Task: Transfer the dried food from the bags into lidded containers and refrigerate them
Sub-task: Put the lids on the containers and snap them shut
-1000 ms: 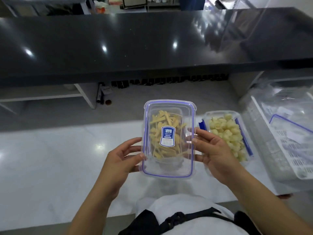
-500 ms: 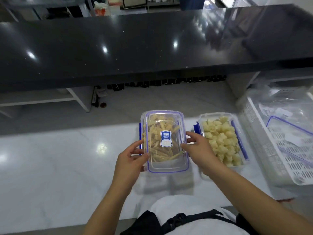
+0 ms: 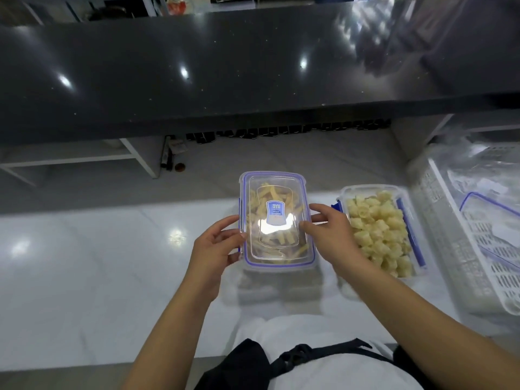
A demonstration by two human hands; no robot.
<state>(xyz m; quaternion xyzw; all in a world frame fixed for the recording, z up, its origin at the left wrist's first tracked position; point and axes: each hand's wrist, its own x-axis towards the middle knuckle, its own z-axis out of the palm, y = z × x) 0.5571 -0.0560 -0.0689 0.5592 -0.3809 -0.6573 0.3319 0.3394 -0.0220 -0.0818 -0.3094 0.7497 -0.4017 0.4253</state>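
A clear container (image 3: 277,261) with a blue-rimmed lid (image 3: 274,178) and a blue label holds pale yellow dried strips. It rests on the white counter (image 3: 98,263) in front of me. My left hand (image 3: 218,249) grips its left side and my right hand (image 3: 327,235) grips its right side, thumbs on the lid's edges. To its right stands a second clear container (image 3: 408,204) without a lid, full of pale dried chunks, with blue clips at its sides.
A white perforated basket (image 3: 484,260) at the right holds clear plastic bags and a blue-rimmed lid (image 3: 489,205). A black raised countertop (image 3: 197,74) runs across the back, with a grey shelf below it.
The lid, held up tilted above the strips container a second ago, has come down flat onto it. Both hands have shifted to the container's sides.
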